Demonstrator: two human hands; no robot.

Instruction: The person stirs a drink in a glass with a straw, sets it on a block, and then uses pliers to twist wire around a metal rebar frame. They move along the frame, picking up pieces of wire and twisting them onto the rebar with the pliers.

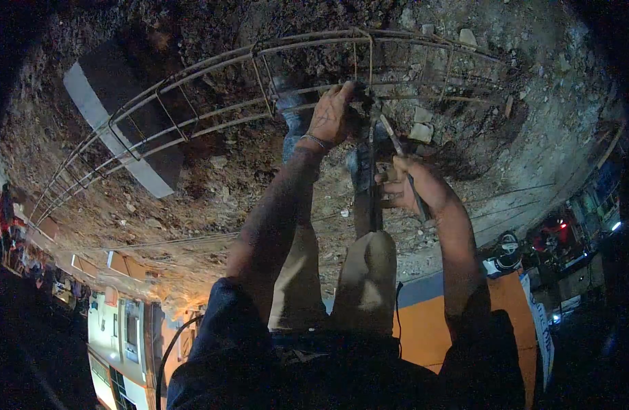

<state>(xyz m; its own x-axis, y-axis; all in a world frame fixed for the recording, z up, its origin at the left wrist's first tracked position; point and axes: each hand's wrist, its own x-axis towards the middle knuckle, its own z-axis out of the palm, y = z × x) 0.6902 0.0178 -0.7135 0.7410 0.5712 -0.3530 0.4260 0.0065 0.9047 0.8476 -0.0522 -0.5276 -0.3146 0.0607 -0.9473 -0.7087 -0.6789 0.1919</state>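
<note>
A long cage of rusty steel bars (212,96) with square ties lies across stony dirt. My left hand (331,113) is closed around one of the cage's bars near a tie; a metal bracelet sits on the wrist. My right hand (411,186) is just below and to the right, gripping a thin metal hook tool (395,143). The tool's tip points up at the joint beside my left hand. My legs in tan trousers (365,280) and dark shoes stand under the cage.
Loose stones and rubble (421,123) cover the dirt around the cage. A grey-and-white board (116,130) lies under the cage's left part. Buildings (123,335), an orange surface (424,328) and lit objects (553,239) ring the dark edges.
</note>
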